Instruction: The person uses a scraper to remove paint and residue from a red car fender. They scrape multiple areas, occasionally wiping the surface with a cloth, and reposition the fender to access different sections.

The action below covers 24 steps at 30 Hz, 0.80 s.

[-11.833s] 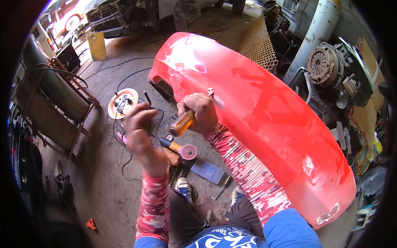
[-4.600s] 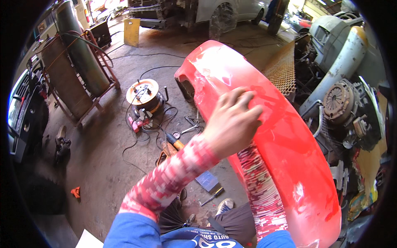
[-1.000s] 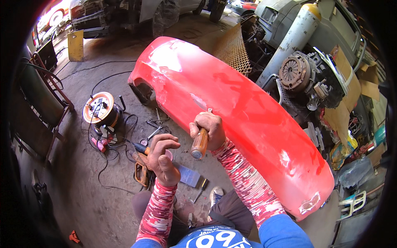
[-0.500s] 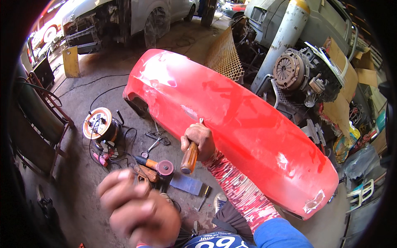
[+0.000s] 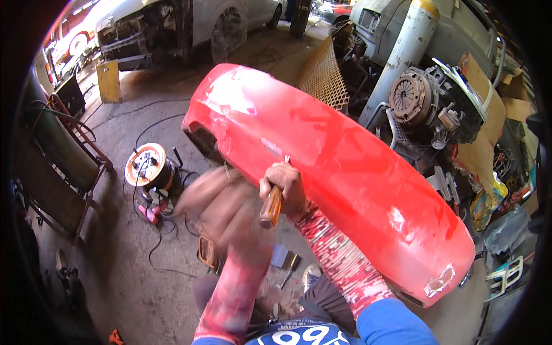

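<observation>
Red bumper (image 5: 339, 178) is set in front of the person, slanted from the upper middle down to the lower right. At far left, a dark cylinder (image 5: 53, 156) is held in a rusty metal rack (image 5: 99, 198), and a yellow panel (image 5: 108, 81) is stood upright farther back. Next, a cable reel (image 5: 145, 165) with a pale, orange-rimmed face is placed on the concrete floor (image 5: 126, 264), a pink object (image 5: 150, 215) just beside it. The left grip (image 5: 221, 204) is strongly blurred; its fingers are stretched out and seem to be spread, between the reel and the near edge of the bumper. Below it, a flat blue piece (image 5: 279, 256) and a small screwdriver (image 5: 290, 269) are laid near each other on the floor. By the right grip (image 5: 286, 183), an amber-handled tool (image 5: 271, 210) is clasped in curled fingers, its handle end pointed down toward the person. Its metal tip is seen just past the fist, over the bumper's surface near a pale patch (image 5: 271, 147); whether contact is made cannot be told. Farther right, behind the bumper, a rusty mesh (image 5: 325, 75), a pale gas cylinder (image 5: 405, 57) and a round clutch part (image 5: 411, 96) are crowded together.
</observation>
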{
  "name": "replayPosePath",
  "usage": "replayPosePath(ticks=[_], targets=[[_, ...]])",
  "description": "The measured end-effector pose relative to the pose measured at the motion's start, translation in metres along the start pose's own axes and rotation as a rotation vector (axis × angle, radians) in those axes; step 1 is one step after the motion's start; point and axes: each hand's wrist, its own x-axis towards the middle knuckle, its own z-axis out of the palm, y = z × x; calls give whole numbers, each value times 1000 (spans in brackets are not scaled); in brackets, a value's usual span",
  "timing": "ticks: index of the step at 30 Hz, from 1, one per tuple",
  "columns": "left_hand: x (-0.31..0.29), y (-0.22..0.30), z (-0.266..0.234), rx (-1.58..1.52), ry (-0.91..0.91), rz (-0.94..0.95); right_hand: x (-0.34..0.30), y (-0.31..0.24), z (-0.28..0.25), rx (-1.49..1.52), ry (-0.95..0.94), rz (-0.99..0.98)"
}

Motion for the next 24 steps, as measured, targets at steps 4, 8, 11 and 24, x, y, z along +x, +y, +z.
replayPosePath(ticks=[4, 8, 11, 24], targets=[[-44, -40, 39, -71, -136, -166, 5, 7, -15, -181, -69, -89], [-82, -43, 22, -291, -267, -454, -3, -3, -12, -112, -114, -55], [-81, -30, 7, -387, -346, -487, -9, -12, -9, -91, -194, -59], [-54, -33, 11, -364, -395, -494, 6, -10, -3, -27, -138, -18]])
